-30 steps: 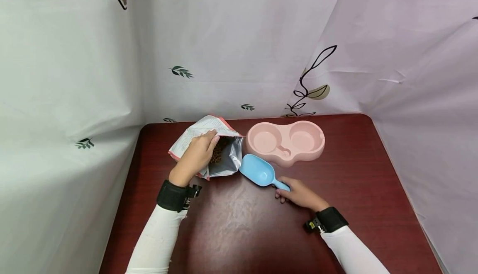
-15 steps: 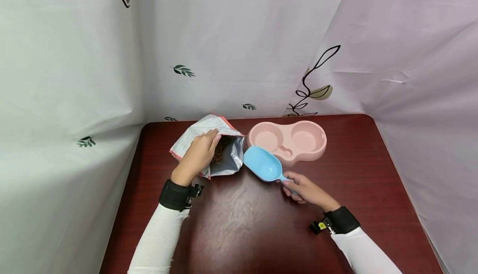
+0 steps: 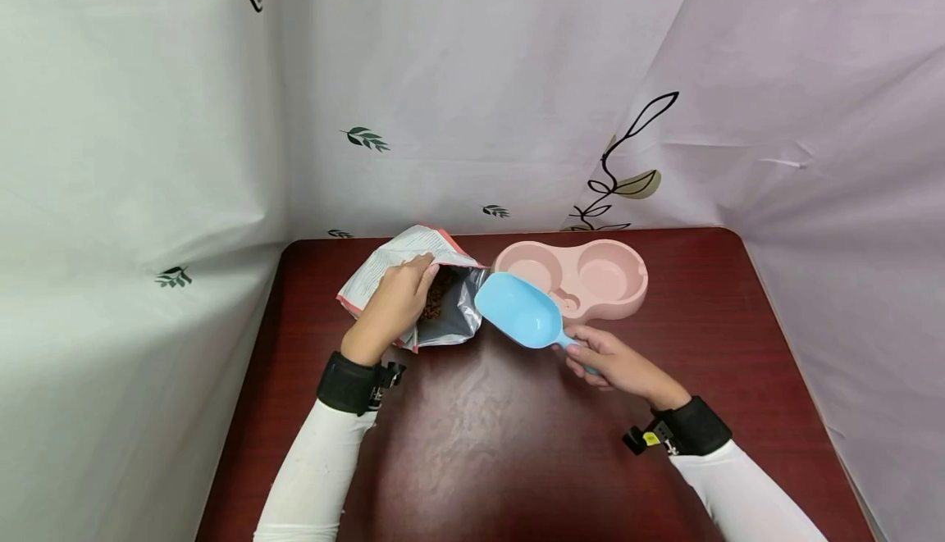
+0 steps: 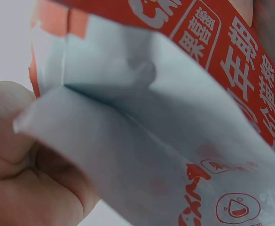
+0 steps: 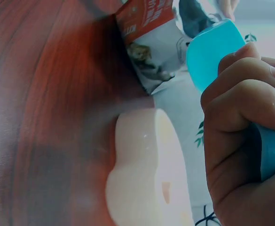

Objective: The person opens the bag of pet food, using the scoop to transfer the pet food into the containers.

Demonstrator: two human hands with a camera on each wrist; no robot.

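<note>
My left hand (image 3: 394, 302) grips the upper edge of an open foil bag (image 3: 402, 247) with white and red printing. Brown kibble (image 3: 433, 300) shows inside its mouth. In the left wrist view, the bag's folded side (image 4: 128, 84) fills the picture and my palm (image 4: 29, 165) lies beside it. My right hand (image 3: 620, 362) has its fingers curled round the handle of a light blue scoop (image 3: 520, 311). The scoop's bowl looks bare, and its tip overlaps the bag's mouth in the head view. In the right wrist view, the scoop (image 5: 212, 52) points toward the bag (image 5: 151, 52).
A pink double bowl (image 3: 579, 261) stands right of the bag, just behind the scoop; the right wrist view shows its side (image 5: 135, 155). All this is on a dark red wooden table (image 3: 458, 460). A pale patterned cloth (image 3: 458, 91) hangs close along its back and sides.
The right hand has lifted the scoop up and back, from beside the bag's lower corner to just before the bag's mouth and the bowl. The left hand keeps its hold on the bag.
</note>
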